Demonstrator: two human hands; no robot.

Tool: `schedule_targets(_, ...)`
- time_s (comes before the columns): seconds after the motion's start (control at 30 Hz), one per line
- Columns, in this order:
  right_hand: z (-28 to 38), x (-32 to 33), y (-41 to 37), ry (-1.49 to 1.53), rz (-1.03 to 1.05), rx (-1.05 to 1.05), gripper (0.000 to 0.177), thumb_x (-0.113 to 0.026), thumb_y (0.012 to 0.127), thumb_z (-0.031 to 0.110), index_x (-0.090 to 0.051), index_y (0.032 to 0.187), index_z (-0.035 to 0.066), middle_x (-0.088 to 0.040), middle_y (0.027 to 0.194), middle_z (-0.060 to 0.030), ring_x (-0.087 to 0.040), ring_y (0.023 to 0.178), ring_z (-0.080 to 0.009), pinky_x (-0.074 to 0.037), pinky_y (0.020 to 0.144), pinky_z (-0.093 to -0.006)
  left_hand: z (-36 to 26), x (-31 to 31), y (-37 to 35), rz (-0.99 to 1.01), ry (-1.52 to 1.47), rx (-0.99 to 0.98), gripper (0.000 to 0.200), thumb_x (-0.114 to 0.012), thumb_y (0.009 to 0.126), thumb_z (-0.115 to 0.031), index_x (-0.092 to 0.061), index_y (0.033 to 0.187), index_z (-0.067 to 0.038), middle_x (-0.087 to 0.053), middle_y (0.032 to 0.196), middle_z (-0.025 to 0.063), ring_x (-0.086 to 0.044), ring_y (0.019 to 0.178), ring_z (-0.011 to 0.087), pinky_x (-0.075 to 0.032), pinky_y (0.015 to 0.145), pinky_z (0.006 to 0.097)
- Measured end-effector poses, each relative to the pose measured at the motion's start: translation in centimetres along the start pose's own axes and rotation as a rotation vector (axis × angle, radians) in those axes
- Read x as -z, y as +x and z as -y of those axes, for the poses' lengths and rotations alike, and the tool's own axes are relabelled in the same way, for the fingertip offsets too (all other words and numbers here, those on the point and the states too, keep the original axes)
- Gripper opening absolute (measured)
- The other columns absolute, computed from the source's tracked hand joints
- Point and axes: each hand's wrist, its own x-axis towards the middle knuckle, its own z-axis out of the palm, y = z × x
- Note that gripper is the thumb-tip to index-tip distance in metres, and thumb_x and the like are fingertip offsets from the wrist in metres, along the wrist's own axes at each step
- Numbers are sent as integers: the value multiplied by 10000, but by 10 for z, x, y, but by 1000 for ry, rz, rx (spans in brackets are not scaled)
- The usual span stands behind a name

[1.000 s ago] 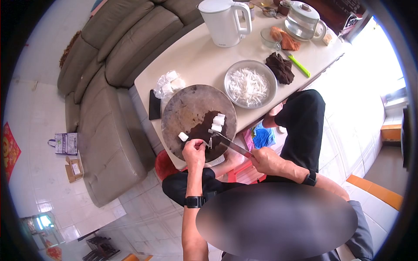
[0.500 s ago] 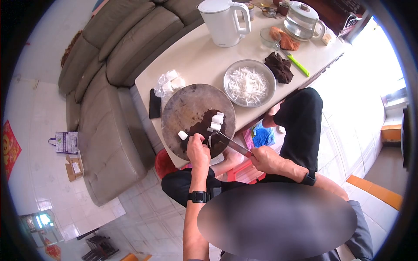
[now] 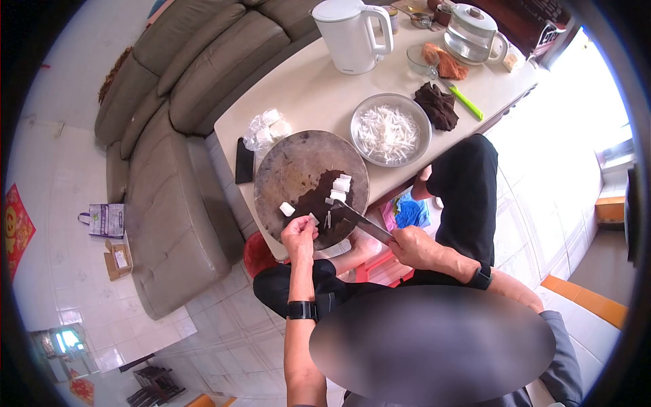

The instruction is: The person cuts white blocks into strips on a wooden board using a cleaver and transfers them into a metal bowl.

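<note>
A round wooden chopping board (image 3: 291,169) lies at the table's near corner, with a dark wet patch on it. My left hand (image 3: 299,235) pinches a small white slice (image 3: 313,219) over the board's near edge. In my right hand (image 3: 415,247) is the handle of a knife (image 3: 366,224), whose blade tip reaches over the board beside a short row of white pieces (image 3: 341,184). One separate white chunk (image 3: 287,209) lies left of them, and thin strips (image 3: 328,220) lie near the blade. A metal bowl (image 3: 358,144) beyond the board holds white shreds (image 3: 388,134).
On the table are a black phone (image 3: 244,161), a plastic bag with white chunks (image 3: 268,129), a white kettle (image 3: 348,39), a dark cloth (image 3: 436,106), a green-handled tool (image 3: 466,101) and a glass teapot (image 3: 469,37). A grey sofa (image 3: 178,210) stands left.
My left hand has moved slightly left and down, away from the blade, and a white slice now shows between its fingers. My right hand and the knife have barely moved.
</note>
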Motion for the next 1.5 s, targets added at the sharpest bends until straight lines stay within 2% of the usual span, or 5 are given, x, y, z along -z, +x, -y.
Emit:
schedule_targets(0.53, 4, 5, 0, 28, 10, -25, 153, -548, 783, 100, -571, 740, -44, -577, 650, -261, -595, 653, -433, -474, 606, -488, -9, 5, 2, 106, 211, 132, 146, -587, 883, -128, -613, 952, -2, -626, 814, 72, -604, 674, 136, -533, 586, 263)
schedule_targets(0.9, 4, 5, 1, 51, 8, -29, 149, -552, 781, 99, -571, 736, -42, -568, 636, -262, -591, 639, -434, -473, 592, -485, -7, 12, 0, 180, -127, 210, 264, -565, 833, 20, -565, 1096, 1, -607, 895, 80, -613, 764, 164, -552, 679, 307)
schedule_targets(1.33, 24, 15, 5, -70, 129, 72, 134, -535, 794, 95, -568, 732, -19, -568, 613, -242, -587, 605, -429, -467, 568, -494, 10, 9, -18, 67, -314, 154, 210, -614, 778, 74, -633, 974, 0, -612, 882, 50, -613, 770, 157, -545, 717, 301)
schedule_targets(1.4, 25, 14, 6, -76, 133, 88, 133, -534, 796, 95, -567, 731, -16, -567, 610, -241, -586, 601, -431, -464, 562, -496, 16, 7, -16, -55, 88, -78, 200, -638, 738, 76, -658, 928, 17, -606, 861, 39, -587, 683, 101, -529, 638, 271)
schedule_targets(1.5, 23, 11, 6, -114, 118, 74, 138, -535, 798, 95, -565, 727, -19, -565, 608, -243, -587, 607, -433, -460, 558, -500, 20, 3, -15, -129, 277, -206, 213, -637, 703, 107, -666, 889, 8, -623, 889, 47, -584, 652, 119, -491, 628, 241)
